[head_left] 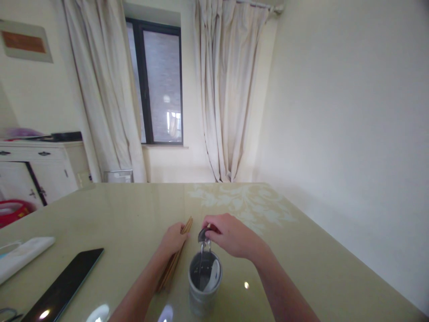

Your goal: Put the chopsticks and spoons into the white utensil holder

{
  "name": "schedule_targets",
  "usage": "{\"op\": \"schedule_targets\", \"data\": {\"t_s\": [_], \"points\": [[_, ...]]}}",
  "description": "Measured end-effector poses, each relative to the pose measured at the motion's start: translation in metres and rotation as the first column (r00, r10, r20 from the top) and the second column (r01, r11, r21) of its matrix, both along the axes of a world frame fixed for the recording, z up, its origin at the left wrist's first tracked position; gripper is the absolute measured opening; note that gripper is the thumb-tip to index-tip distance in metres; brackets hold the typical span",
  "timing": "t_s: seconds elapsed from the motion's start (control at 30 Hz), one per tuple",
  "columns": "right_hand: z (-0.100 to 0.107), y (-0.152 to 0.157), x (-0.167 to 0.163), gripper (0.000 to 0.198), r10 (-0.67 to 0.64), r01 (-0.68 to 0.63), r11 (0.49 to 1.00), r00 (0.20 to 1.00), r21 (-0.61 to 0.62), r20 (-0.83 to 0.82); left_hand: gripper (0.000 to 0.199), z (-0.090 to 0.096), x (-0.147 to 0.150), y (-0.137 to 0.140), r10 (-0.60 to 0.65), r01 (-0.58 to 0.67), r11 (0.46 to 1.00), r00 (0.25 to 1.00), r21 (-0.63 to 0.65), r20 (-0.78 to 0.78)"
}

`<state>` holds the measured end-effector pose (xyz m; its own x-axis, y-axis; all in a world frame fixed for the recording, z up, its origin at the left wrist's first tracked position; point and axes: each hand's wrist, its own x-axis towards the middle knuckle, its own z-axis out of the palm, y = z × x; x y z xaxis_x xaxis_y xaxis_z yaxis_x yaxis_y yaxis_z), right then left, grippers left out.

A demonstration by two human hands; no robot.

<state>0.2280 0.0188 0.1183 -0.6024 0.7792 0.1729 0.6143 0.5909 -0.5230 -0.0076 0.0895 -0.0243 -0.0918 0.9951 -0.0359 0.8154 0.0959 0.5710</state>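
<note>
My left hand (174,239) is closed around a bundle of wooden chopsticks (172,270), which lies slanted along the table top. To its right stands a grey cylindrical utensil holder (201,300), upright and seen from above. Over the holder's far rim, my right hand (223,232) pinches a metal spoon (203,235) by its bowl end. The spoon's thin handle reaches down into the holder. A pale, broad piece (213,275) also shows inside the holder; its kind I cannot make out. Some fingers of both hands are hidden.
The glossy table (127,214) has a floral pattern at its far right. On the left lie a dark tablet-like slab (67,284) and a white object (28,255). A wall (351,134) runs along the right, with curtains (228,89) beyond the far edge.
</note>
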Motion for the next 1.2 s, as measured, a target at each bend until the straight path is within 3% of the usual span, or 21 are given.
{"op": "schedule_targets", "data": {"t_s": [0.2,0.4,0.5,0.6,0.67,0.73,0.83,0.93,1.0,1.1,1.2], "points": [[0.005,-0.005,0.005,0.015,-0.052,0.048,0.997,0.996,0.057,0.067,0.019,0.002,-0.006,-0.006,0.057,-0.054,0.998,0.993,0.042,-0.099],[0.004,-0.003,0.005,0.013,-0.052,0.05,0.995,0.998,0.082,0.026,0.015,0.014,-0.01,-0.009,0.07,-0.067,0.994,0.997,0.084,-0.033],[0.006,-0.001,0.007,0.011,-0.048,0.051,0.997,0.997,0.051,-0.053,0.02,0.043,-0.008,-0.011,0.033,-0.039,0.986,0.999,0.161,0.037],[0.015,-0.003,0.008,0.01,-0.059,0.075,0.995,0.978,0.07,-0.198,0.038,0.087,0.004,-0.027,-0.12,0.066,0.951,0.979,0.301,0.165],[0.023,-0.009,0.006,0.01,-0.091,0.145,0.981,0.932,0.132,-0.352,0.048,0.116,0.021,-0.049,-0.336,0.144,0.888,0.851,0.437,0.403],[0.031,-0.016,0.004,0.011,-0.124,0.253,0.949,0.847,0.189,-0.516,0.047,0.139,0.042,-0.073,-0.488,0.22,0.833,0.724,0.507,0.487],[0.038,-0.025,0.002,0.012,-0.125,0.338,0.914,0.758,0.222,-0.641,0.04,0.154,0.063,-0.094,-0.55,0.235,0.792,0.676,0.564,0.491],[0.037,-0.024,0.005,0.01,-0.156,0.33,0.927,0.769,0.177,-0.619,0.04,0.147,0.053,-0.084,-0.451,0.148,0.8,0.787,0.581,0.421],[0.033,-0.019,0.009,0.015,-0.212,0.336,0.93,0.817,0.145,-0.537,0.04,0.131,0.029,-0.063,-0.312,0.078,0.844,0.876,0.531,0.368],[0.024,-0.012,0.011,0.017,-0.26,0.303,0.942,0.931,0.142,-0.257,0.041,0.097,-0.011,-0.029,-0.045,-0.002,0.976,0.976,0.219,0.214],[0.014,-0.009,0.006,0.019,-0.217,0.207,0.972,0.972,0.107,0.085,0.034,0.061,-0.035,-0.011,0.038,-0.053,0.992,0.991,0.116,0.131]]}}
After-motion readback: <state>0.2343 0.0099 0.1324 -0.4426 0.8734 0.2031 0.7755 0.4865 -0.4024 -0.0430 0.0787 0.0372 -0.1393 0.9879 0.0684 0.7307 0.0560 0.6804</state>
